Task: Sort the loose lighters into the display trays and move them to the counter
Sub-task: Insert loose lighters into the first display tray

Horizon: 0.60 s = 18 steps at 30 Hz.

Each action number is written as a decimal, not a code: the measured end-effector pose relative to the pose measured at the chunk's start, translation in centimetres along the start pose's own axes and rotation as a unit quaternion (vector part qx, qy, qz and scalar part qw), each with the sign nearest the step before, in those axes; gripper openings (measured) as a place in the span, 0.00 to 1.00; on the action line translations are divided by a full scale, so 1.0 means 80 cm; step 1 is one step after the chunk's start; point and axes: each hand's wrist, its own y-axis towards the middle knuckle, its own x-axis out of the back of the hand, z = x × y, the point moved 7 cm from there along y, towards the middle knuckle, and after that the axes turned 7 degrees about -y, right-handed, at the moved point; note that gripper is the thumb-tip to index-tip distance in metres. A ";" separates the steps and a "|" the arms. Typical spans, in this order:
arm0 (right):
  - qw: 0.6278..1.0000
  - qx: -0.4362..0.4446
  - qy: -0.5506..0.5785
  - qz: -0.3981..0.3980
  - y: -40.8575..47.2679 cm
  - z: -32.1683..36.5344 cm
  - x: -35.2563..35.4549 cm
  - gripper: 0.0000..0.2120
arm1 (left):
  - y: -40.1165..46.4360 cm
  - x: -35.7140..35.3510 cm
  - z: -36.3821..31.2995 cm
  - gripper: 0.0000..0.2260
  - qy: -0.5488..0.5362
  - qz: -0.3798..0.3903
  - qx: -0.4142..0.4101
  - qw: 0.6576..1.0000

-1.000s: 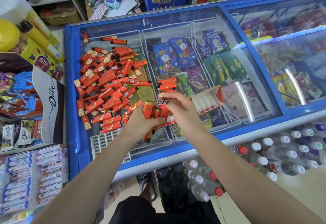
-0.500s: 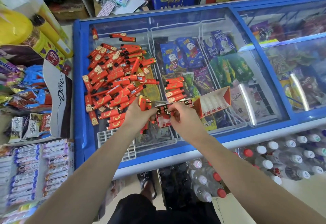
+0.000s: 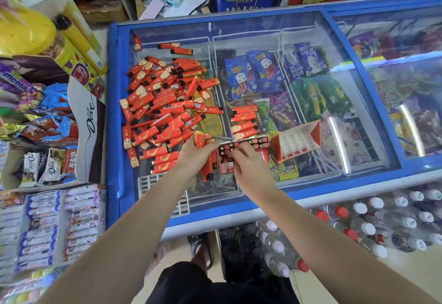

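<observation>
Red-orange plastic with gold print and black caps marks the loose lighters (image 3: 165,107), which are heaped in a disordered pile on the glass lid of the freezer (image 3: 239,24), toward its left edge. A few strays are seen near the far left corner, and a small stack of four lighters (image 3: 244,122) is laid flat nearer the middle of the lid. A display tray (image 3: 241,153), red and white card, is set near the front edge of the glass; upright lighters are lined in it so that their black bottoms with small round marks face upward. The right hand (image 3: 248,165) is placed over this tray, its fingers curled on the row of lighters. A handful of lighters (image 3: 203,141) is gripped in the left hand (image 3: 193,157), just beside the tray, with some of them hanging below the palm. A second tray (image 3: 299,142), holding only white dividers, is tilted on the glass to the right of the first.
</observation>
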 end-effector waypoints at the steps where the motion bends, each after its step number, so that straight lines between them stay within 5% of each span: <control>1: 1.000 0.003 0.000 -0.003 0.000 0.000 0.001 0.11 | 0.000 0.000 0.001 0.13 -0.016 0.002 0.007 1.000; 7: 0.999 0.035 -0.010 -0.016 -0.002 0.007 0.005 0.07 | -0.004 0.001 0.006 0.11 -0.066 0.008 0.037 0.997; 10: 0.999 0.035 -0.008 -0.019 -0.001 0.009 0.006 0.15 | -0.009 -0.002 0.004 0.12 -0.076 0.017 0.048 0.996; 14: 0.992 -0.028 0.116 -0.029 -0.001 0.006 0.018 0.09 | -0.013 -0.002 0.002 0.10 -0.080 0.018 0.052 0.995; 16: 0.943 -0.139 0.302 0.009 -0.004 0.000 0.015 0.09 | -0.014 -0.002 0.001 0.10 -0.083 0.015 0.052 0.995; 18: 0.838 -0.248 0.485 0.039 -0.009 -0.001 0.008 0.13 | -0.013 -0.002 0.001 0.09 -0.085 0.013 0.047 0.995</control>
